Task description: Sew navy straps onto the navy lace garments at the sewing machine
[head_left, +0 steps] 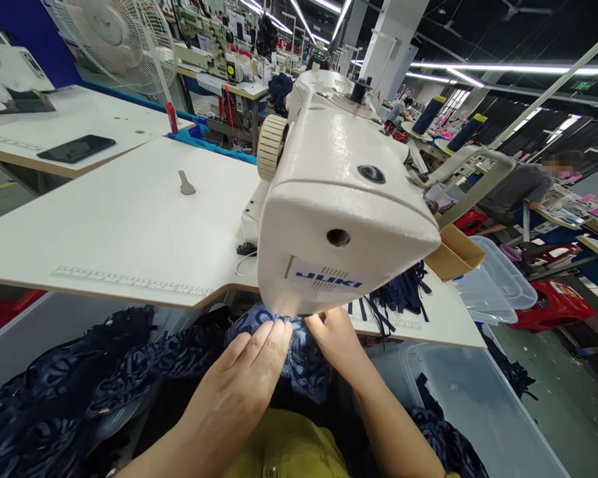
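Observation:
A white sewing machine head (339, 199) marked JUKI stands before me and hides its needle area. Below its front, a blue patterned cloth (306, 365) hangs over the table edge toward my lap. My left hand (254, 362) lies on the cloth with its fingers stretched out flat and side by side; its thumb is hidden. To the right, my right hand (339, 340) is closed with bent fingers at the cloth's upper edge, close under the machine head. Its fingertips are partly hidden.
Dark strips (403, 292) lie on the white table (144, 212) at right. A small grey metal piece (185, 184) and a phone (77, 149) are at left. Bins of dark cloth (70, 378) flank my lap. A fan (112, 36) stands behind; a person (518, 189) sits at right.

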`<state>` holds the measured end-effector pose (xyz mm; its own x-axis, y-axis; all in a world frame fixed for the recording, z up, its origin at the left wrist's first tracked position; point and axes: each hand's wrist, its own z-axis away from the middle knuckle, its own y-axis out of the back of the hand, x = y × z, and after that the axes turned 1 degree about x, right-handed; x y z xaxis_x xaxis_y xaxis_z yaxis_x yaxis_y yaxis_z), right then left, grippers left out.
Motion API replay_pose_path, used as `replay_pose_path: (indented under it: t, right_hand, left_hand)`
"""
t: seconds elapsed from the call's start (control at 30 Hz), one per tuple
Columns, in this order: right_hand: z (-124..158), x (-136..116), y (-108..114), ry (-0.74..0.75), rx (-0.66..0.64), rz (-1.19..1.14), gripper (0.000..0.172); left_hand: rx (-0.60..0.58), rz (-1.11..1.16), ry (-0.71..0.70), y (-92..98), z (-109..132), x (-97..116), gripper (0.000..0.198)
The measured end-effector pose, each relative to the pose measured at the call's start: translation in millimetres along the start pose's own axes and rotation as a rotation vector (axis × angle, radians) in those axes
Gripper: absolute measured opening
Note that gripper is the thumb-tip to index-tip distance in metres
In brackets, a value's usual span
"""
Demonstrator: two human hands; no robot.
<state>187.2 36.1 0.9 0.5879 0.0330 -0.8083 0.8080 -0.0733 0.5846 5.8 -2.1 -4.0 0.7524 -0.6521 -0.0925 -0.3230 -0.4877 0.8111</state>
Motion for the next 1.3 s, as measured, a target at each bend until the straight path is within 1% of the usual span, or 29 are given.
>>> replay_pose_path:
  t: [0.13,0.4,0.7,0.97,1.3]
  right_hand:
    - [-1,1,0,0.022,0.027,-0.002,0.007]
    - [-3,9,0,0.047,0.050,0.006,0.016]
    - [-5,11,0,0.044,0.040,-0.003,0.016]
    - [-5,11,-1,0.027,0.037,0.014,0.013]
    - [-5,13,-1,0.018,0.030,0.016,0.013]
  left_hand:
    - [-0.018,0.062,0.020,0.1,0,-3,0.045]
    - [-0.036,0.100,0.035,0.5,-3,-6,0.048]
    - [-0.020,0.076,0.049,-3.5,-3,-1,0.044]
    - [-0.015,0.089,0.054,-0.2,-6,-2,0.045]
    - [-0.012,0.077,0.038,-2.0,-6,-2,0.045]
